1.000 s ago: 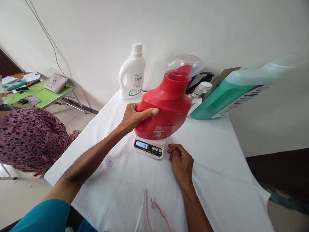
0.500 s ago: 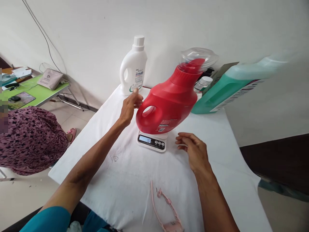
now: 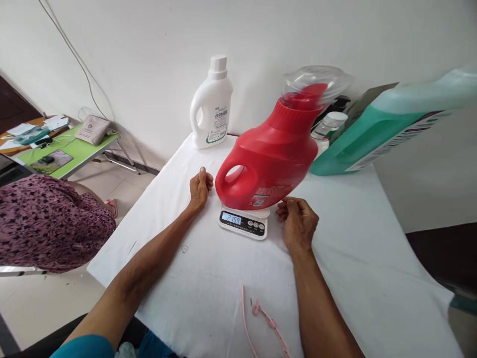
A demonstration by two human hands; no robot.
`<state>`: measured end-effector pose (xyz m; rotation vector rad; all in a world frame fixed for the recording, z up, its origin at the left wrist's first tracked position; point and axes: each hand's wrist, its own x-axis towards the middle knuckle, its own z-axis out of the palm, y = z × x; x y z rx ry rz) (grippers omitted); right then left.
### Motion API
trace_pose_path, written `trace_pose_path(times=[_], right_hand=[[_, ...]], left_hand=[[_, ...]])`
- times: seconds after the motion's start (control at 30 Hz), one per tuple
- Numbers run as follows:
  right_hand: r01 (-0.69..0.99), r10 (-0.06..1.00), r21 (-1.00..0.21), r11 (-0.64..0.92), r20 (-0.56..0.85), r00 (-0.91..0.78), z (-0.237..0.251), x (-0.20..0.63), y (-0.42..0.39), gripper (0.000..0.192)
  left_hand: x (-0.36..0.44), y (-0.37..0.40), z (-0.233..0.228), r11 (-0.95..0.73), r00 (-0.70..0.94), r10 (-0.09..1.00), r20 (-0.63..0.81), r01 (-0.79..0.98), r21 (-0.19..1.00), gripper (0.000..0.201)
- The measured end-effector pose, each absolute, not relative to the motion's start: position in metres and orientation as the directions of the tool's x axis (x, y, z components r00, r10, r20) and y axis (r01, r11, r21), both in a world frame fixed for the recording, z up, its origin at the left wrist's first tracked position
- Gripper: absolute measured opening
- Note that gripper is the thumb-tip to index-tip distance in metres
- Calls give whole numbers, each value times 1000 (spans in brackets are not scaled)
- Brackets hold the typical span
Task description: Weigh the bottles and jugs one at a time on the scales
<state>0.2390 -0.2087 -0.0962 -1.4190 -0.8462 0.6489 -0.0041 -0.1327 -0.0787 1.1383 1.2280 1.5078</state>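
On a white kitchen scale (image 3: 244,224) stands a large red detergent bottle (image 3: 270,159), with a clear plastic cap over its red neck. The scale's display reads 2159. To the left of the bottle's handle, my left hand (image 3: 200,189) rests on the cloth with fingers curled in and thumb up; nothing shows in it. Beside the scale's right side is my right hand (image 3: 299,223), its fingers loosely bent and partly apart, near the bottle's base and holding nothing visible. Whether its fingertips touch the bottle I cannot tell.
A white detergent bottle (image 3: 214,109) stands at the back left. Behind the red one are a green liquid bottle (image 3: 354,134) and a small white-capped bottle (image 3: 331,124). A pink strap-like object (image 3: 272,325) lies in front. Further left, a person in patterned clothing (image 3: 55,223) sits near a green table (image 3: 80,154).
The display has gone from 16 to 2159. My left hand has lowered to the cloth and curled in; my right hand has moved closer to the bottle's base. The view has shifted slightly.
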Motion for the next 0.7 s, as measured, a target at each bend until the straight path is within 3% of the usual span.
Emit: trace_pose_path(times=[0.23,0.7], right_hand=[[301,842,-948,-105,76,534,-88,238,-208,26],[369,849,-923,-109,107,518,-79,236,-208,23]], left_hand=[[-3,-129,-76,-126,-224,969,104,-83,989,73],[4,-128,-68,-109,-237,967,98,-34,993,67]])
